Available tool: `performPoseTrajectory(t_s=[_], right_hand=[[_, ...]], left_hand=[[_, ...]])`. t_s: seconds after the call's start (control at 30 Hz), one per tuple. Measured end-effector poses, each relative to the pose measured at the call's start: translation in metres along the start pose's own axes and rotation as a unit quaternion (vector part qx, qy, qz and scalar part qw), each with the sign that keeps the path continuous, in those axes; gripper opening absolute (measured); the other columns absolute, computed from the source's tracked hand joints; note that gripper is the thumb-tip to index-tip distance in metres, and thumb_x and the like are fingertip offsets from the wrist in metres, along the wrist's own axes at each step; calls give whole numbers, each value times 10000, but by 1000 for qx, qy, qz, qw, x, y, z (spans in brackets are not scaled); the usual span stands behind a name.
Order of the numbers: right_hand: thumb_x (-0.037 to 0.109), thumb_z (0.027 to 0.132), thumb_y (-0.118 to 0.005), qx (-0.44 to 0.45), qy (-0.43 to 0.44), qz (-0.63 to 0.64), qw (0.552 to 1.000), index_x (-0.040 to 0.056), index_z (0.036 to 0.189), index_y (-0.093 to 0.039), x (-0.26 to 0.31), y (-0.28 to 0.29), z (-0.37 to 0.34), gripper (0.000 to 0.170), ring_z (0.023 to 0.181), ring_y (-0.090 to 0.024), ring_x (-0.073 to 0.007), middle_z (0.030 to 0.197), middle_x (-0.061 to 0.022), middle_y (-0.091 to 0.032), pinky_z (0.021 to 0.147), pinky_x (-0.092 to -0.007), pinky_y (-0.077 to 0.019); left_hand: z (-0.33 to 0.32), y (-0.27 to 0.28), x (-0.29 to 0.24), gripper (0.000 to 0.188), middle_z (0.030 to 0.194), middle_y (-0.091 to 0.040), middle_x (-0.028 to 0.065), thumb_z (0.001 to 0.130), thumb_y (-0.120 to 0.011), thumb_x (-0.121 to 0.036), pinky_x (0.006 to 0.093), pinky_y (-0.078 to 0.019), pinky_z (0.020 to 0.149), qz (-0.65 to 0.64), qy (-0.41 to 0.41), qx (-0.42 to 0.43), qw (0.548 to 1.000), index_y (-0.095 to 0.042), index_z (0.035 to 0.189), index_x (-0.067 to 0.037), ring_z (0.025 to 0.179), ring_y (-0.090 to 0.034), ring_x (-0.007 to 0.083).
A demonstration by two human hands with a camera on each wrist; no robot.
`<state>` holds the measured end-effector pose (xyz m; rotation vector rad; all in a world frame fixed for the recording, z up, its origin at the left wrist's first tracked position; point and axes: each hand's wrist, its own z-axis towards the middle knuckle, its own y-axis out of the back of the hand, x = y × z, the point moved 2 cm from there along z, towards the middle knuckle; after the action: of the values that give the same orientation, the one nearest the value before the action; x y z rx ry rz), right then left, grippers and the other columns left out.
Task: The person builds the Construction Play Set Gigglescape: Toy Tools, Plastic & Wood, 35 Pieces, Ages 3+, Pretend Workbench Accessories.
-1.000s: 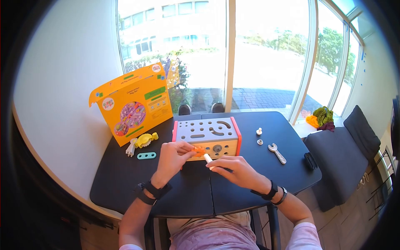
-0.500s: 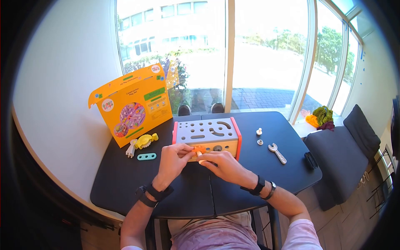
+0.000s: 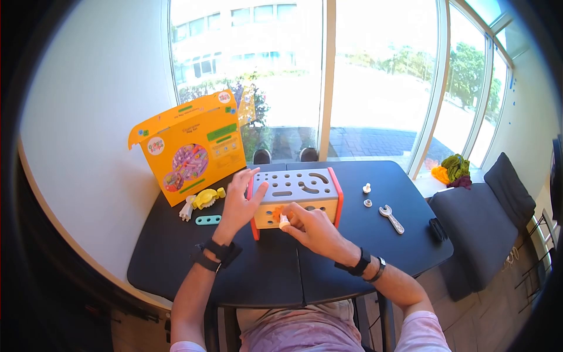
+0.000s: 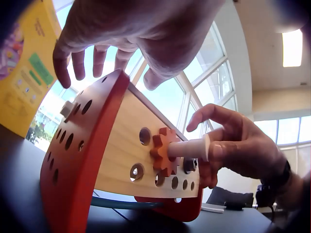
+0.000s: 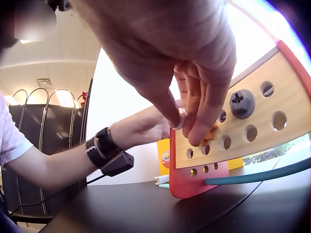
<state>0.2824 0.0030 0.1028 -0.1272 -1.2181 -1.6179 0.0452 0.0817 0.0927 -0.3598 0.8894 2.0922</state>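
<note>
My right hand [image 3: 316, 234] pinches the head of a white bolt [image 4: 189, 148], which passes through an orange gear [image 4: 164, 151] held against the wooden front panel [image 4: 127, 141] of the toy box. In the right wrist view the gear [image 5: 210, 134] shows partly behind the right fingers. My left hand [image 3: 236, 205] has its fingers spread above the box's left end, near the grey perforated top [image 3: 293, 183]; whether it touches the box I cannot tell. A grey screw [image 5: 242, 104] sits in the front panel right of the gear.
Left of the box lie a teal strip [image 3: 208, 220], a yellow piece [image 3: 205, 199] and a white piece [image 3: 186, 211], before the orange carton [image 3: 193, 146]. On the right are a white bolt [image 3: 366, 188], a small nut [image 3: 368, 203], a wrench [image 3: 392, 219] and a black item [image 3: 437, 229].
My left hand has let go of the orange gear and moved up to the box's left end, fingers spread. The right hand has brought the bolt and gear up against the front panel.
</note>
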Motion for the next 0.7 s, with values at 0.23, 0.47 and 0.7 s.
performPoseTrajectory(t_s=[0.23, 0.47, 0.7], right_hand=[[136, 1017, -811, -42, 5, 7, 999, 8, 1088, -626, -2, 3, -2, 236, 809, -813, -291, 857, -144, -799, 711, -380, -603], [175, 994, -848, -61, -12, 1, 998, 4, 1008, -618, -5, 0, 4, 287, 769, -786, -306, 826, -142, -768, 684, -392, -576], [165, 992, -809, -59, -38, -23, 997, 1, 1052, -580, -6, 0, 7, 288, 844, -760, -433, 837, -189, -762, 744, -512, -587]], left_hand=[[-2, -30, 37, 469, 1703, -518, 219, 1091, -669, -174, 377, -326, 1314, -258, 157, 73, 950, -653, 1547, -64, 1618, -445, 287], [0, -14, 11, 434, 1542, -667, 176, 1108, -638, -190, 349, -417, 1224, -247, 168, 101, 949, -670, 1516, -47, 1434, -596, 239], [-1, -14, 10, 429, 1542, -656, 171, 1118, -634, -193, 334, -423, 1216, -243, 176, 104, 948, -670, 1525, -63, 1416, -592, 208]])
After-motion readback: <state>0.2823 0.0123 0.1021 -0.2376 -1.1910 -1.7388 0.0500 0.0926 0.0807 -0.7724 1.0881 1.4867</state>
